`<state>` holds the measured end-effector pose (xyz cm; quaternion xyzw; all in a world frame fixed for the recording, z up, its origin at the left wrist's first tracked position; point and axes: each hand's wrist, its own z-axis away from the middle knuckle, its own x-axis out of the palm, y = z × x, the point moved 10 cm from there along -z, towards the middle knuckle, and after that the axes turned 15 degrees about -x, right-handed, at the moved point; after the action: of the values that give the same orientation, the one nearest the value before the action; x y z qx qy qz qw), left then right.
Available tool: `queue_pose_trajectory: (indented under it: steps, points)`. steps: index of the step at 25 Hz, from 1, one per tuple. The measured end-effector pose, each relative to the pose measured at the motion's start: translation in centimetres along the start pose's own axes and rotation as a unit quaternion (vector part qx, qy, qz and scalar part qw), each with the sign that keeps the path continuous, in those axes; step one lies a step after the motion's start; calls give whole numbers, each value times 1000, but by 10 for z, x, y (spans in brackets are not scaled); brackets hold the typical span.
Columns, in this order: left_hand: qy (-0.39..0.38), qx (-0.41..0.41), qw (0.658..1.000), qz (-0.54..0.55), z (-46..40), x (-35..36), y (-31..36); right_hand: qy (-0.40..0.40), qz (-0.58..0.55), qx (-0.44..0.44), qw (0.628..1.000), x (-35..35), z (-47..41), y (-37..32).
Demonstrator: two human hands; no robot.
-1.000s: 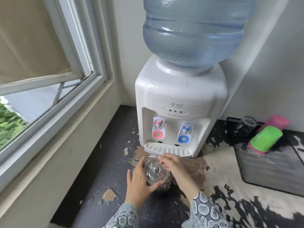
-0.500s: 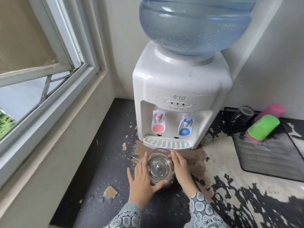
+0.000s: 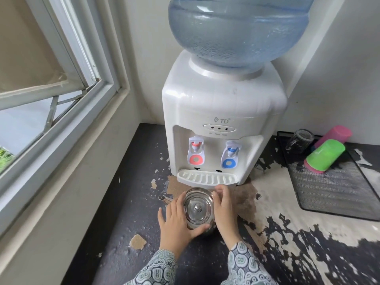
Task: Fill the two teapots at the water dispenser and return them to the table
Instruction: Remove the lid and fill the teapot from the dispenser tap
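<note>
A shiny steel teapot [image 3: 198,209] with its lid on stands on the worn counter, just in front of the drip tray [image 3: 206,178] of the white water dispenser [image 3: 222,112]. Its spout points left. My left hand [image 3: 176,223] wraps the pot's left and near side. My right hand [image 3: 224,210] presses against its right side. Above the tray are a red tap [image 3: 195,151] and a blue tap [image 3: 230,155]. Only one teapot is in view.
A big blue water bottle [image 3: 238,31] sits on top of the dispenser. To the right, a black mesh tray [image 3: 337,192] holds a green cup [image 3: 324,156], a pink cup [image 3: 333,135] and a dark glass [image 3: 300,138]. A window frame [image 3: 61,112] runs along the left.
My right hand has come down from the top of the teapot to its right side. Both hands now cup the pot, which sits slightly nearer to me. The view has moved closer.
</note>
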<state>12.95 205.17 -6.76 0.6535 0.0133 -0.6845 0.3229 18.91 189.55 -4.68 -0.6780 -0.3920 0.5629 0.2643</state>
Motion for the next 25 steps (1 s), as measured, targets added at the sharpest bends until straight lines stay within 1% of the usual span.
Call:
queue_pose_trajectory:
  steps: [1, 2, 3, 5, 6, 8, 11, 13, 18, 23, 25]
  points:
    - [3, 5, 1000, 3, -1, -2, 1, -4, 66, -60, 996, -3, 2, -15]
    - [4, 8, 1000, 6, -2, -3, 2, -37, 137, -110, 984, 1, 4, -27]
    - [1, 10, 1000, 7, -4, -3, 2, -85, 207, -144, 964, 11, 7, -34]
    - [-5, 13, 1000, -3, -6, -1, 1, -174, 312, -165, 919, 32, 12, -34]
    - [-6, 13, 1000, -5, -6, -1, 1, -199, 332, -161, 908, 39, 11, -32]
    - [-6, 9, 1000, 3, -6, -1, 0, -208, 321, -168, 909, 45, 6, -35]
    - [3, 16, 1000, 16, -4, -1, 1, -159, 236, -209, 936, 41, 2, -47]
    - [15, 25, 999, 24, -4, -3, 3, -149, 222, -226, 937, 39, -1, -48]
    - [21, 30, 999, 28, -4, -2, 2, -159, 208, -224, 939, 41, -5, -45]
    - [5, 26, 999, 19, -6, 1, 1, -191, 195, -211, 939, 45, -5, -42]
    - [6, 26, 999, 25, -6, 1, 1, -188, 188, -208, 941, 44, -6, -42]
